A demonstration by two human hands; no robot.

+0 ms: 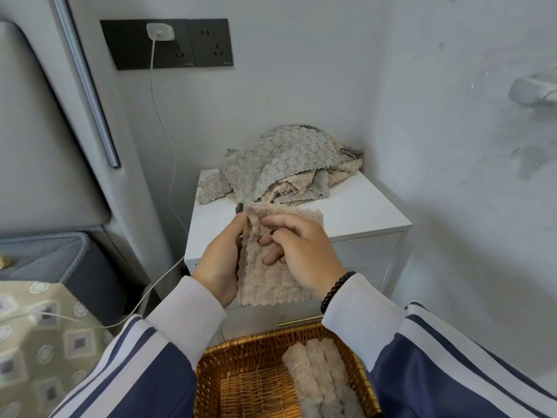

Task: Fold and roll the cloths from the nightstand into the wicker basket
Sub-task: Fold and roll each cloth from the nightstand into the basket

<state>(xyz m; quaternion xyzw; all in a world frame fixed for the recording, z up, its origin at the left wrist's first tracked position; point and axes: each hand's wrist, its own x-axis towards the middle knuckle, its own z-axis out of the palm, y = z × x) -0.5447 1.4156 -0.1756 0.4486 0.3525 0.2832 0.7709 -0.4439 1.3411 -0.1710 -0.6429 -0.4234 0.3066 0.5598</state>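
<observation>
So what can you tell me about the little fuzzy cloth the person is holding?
The beige cloth looks soft and fluffy, with a bumpy, waffle-like surface. It is folded into a long strip that hangs upright in front of the white nightstand, above the wicker basket. The left hand grips its left edge, and the right hand pinches it from the right, fingers curled against the front.

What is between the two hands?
In the head view, a beige cloth hangs between the left hand and the right hand, and both hands are holding it above the basket.
</observation>
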